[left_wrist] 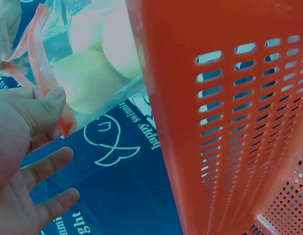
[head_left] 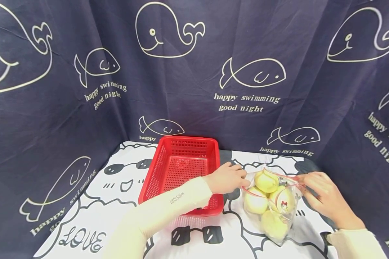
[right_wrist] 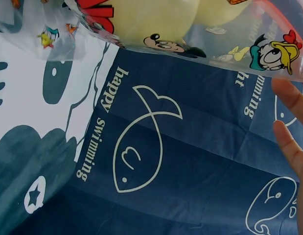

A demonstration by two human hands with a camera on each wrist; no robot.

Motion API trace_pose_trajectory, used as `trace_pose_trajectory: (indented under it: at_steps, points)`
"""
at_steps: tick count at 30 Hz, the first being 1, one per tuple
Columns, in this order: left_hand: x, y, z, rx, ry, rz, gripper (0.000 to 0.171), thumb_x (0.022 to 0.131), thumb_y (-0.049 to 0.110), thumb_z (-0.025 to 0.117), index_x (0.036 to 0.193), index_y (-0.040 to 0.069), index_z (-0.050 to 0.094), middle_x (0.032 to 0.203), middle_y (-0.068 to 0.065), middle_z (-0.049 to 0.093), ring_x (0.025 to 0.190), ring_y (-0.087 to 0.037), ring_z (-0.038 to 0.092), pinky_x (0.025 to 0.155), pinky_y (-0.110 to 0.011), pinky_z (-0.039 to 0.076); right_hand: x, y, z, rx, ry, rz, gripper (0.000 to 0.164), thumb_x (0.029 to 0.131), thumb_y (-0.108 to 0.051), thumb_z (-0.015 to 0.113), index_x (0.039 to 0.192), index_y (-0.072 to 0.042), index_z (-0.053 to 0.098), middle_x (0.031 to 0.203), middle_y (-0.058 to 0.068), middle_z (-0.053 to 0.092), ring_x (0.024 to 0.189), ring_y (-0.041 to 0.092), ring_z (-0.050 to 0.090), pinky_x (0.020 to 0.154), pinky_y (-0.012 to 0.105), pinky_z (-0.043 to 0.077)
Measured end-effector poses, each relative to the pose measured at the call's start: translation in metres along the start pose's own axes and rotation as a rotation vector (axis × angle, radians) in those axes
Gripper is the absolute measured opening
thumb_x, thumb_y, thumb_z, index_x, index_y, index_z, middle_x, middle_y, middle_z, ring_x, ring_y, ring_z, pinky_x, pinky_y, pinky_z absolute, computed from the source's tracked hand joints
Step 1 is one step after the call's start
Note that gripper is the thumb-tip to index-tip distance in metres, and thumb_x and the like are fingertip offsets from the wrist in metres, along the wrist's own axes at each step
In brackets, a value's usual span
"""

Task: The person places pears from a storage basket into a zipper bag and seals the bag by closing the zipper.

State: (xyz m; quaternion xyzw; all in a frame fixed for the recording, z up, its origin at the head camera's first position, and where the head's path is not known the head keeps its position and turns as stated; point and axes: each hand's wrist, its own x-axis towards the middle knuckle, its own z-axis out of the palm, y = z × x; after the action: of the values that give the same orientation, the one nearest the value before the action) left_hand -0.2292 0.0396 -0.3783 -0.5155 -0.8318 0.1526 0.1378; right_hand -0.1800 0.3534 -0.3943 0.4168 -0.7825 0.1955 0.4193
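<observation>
A clear plastic zip bag (head_left: pixel 280 237) with a red strip along its mouth and cartoon prints holds several pale yellow round fruits (head_left: pixel 255 201). Its mouth is partly spread. My left hand (head_left: pixel 227 178) pinches the left end of the red strip (left_wrist: pixel 37 58) between thumb and forefinger, the other fingers spread in the left wrist view. At the opposite end, my right hand (head_left: pixel 324 197) pinches the strip; in the right wrist view only some of its fingers (right_wrist: pixel 291 144) show, beside the printed bag (right_wrist: pixel 224 54).
A red perforated plastic basket (head_left: pixel 152 169) stands left of the bag, under and beside my left forearm. White cloth (head_left: pixel 116 219) with black cartoon drawings covers the table. Dark blue fabric (head_left: pixel 188 93) with fish and whale drawings hangs behind and at both sides.
</observation>
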Motion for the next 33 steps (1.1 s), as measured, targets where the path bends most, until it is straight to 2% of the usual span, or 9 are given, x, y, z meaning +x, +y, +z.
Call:
trace_pose_trajectory:
  at_steps: [12, 18, 25, 33]
  points:
    - [-0.009, -0.015, -0.007, -0.027, 0.102, -0.047, 0.023, 0.095, 0.026, 0.064, 0.116, 0.036, 0.063, 0.119, 0.008, 0.059, 0.112, -0.014, 0.053, 0.077, -0.028, 0.041, 0.012, 0.000, -0.003, -0.031, 0.008, -0.028, 0.047, 0.105, -0.036, 0.048, 0.078, -0.003, 0.066, 0.081, 0.012, 0.068, 0.081, 0.020, 0.057, 0.101, 0.020, 0.032]
    - [-0.015, -0.023, -0.010, -0.029, 0.159, -0.068, 0.025, 0.096, 0.024, 0.063, 0.117, 0.036, 0.064, 0.114, 0.008, 0.059, 0.107, -0.014, 0.053, 0.078, -0.029, 0.042, 0.019, -0.001, -0.003, -0.049, -0.002, -0.033, 0.047, 0.105, -0.036, 0.048, 0.082, -0.001, 0.068, 0.082, 0.011, 0.069, 0.082, 0.022, 0.058, 0.103, 0.019, 0.031]
    - [-0.020, -0.029, -0.012, -0.009, 0.216, -0.094, 0.029, 0.096, 0.021, 0.060, 0.120, 0.037, 0.065, 0.112, 0.007, 0.060, 0.106, -0.016, 0.053, 0.082, -0.031, 0.042, 0.027, 0.000, -0.002, -0.052, -0.010, -0.050, 0.046, 0.106, -0.035, 0.047, 0.083, -0.001, 0.068, 0.082, 0.009, 0.068, 0.081, 0.021, 0.059, 0.099, 0.021, 0.033]
    - [-0.022, -0.035, -0.018, 0.017, 0.299, -0.106, 0.027, 0.094, 0.020, 0.062, 0.116, 0.035, 0.066, 0.109, 0.006, 0.060, 0.103, -0.015, 0.053, 0.077, -0.031, 0.042, 0.032, 0.001, 0.000, -0.074, 0.000, -0.065, 0.046, 0.106, -0.035, 0.047, 0.083, 0.000, 0.066, 0.080, 0.008, 0.067, 0.078, 0.022, 0.059, 0.096, 0.022, 0.034]
